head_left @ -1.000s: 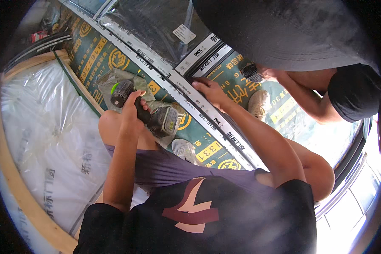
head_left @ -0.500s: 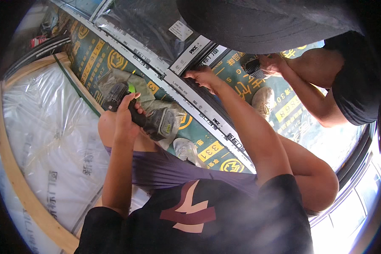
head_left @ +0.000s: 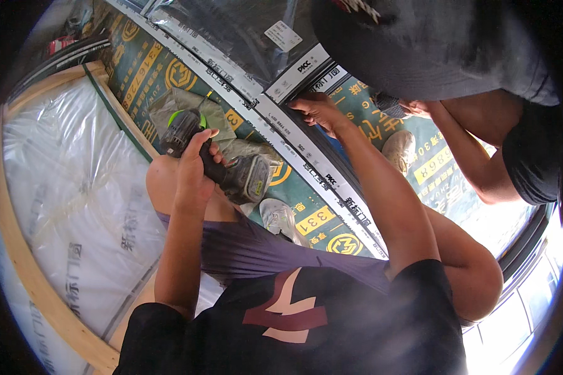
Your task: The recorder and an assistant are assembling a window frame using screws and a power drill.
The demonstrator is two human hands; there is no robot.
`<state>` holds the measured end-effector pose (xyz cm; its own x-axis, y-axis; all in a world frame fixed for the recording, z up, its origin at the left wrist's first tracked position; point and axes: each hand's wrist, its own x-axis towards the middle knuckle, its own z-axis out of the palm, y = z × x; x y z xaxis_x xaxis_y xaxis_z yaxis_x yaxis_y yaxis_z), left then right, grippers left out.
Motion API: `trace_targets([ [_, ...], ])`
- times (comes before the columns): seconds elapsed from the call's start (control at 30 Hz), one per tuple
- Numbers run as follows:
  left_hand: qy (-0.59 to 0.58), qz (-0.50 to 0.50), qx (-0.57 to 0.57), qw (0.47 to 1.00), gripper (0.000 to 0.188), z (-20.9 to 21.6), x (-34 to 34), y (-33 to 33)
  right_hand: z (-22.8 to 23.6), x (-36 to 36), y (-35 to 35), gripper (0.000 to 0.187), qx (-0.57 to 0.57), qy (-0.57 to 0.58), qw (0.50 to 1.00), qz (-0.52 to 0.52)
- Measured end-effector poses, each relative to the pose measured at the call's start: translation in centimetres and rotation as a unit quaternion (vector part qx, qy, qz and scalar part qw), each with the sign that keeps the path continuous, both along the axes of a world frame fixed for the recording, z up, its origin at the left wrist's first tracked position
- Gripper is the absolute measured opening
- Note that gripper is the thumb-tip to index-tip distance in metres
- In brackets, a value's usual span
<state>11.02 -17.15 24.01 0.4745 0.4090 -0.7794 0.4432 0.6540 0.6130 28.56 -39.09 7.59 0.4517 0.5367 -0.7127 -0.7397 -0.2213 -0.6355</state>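
My left hand is wrapped round the handle of a black-and-green cordless driver, held above my knee. Its nose, with a thin bit, points up and toward the window frame. A long window frame in white printed film runs diagonally in front of me. At the frame's corner joint, my right hand has its fingers curled over the inner edge. The fingertips are partly hidden there, so whether a small part is between them is unclear.
A co-worker in a dark cap leans in opposite, with a gloved hand near the frame. Dark film-covered glass lies beyond. At left is a plastic-wrapped panel with a wooden edge. Printed green sheeting covers the floor.
The driver has turned slightly in my left hand, and its bit now shows. My right hand stays at the frame's corner. The co-worker's cap has shifted right along with the whole view.
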Motion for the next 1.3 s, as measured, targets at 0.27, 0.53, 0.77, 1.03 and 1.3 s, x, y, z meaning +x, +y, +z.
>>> trace_targets([
  [0.27, 0.007, 0.016, 0.019, 1.000, 0.028, 0.2, -0.4, -0.4, 0.5, -0.1, 1.2, 0.036, -0.006, -0.054, 0.998, 0.026],
  [0.53, -0.008, 0.075, -0.022, 0.997, 0.024, -1.7, -1.9, -0.2, -0.1, -1.2, 1.2, 0.030, -0.026, 0.066, 0.995, -0.065],
  [0.77, -0.004, 0.078, -0.021, 0.997, 0.026, -1.5, -2.2, -0.5, 0.7, -0.6, 0.7, 0.025, -0.012, 0.098, 0.995, -0.029],
  [1.03, -0.029, 0.079, -0.022, 0.996, 0.022, -1.8, -1.9, -1.3, -0.4, 0.3, -1.1, 0.024, 0.014, -0.001, 1.000, -0.006],
  [1.3, -0.041, 0.091, 0.014, 0.995, 0.032, -1.2, -2.6, -1.5, 8.7, -2.3, 2.1, 0.029, -0.215, -0.404, 0.888, 0.037],
])
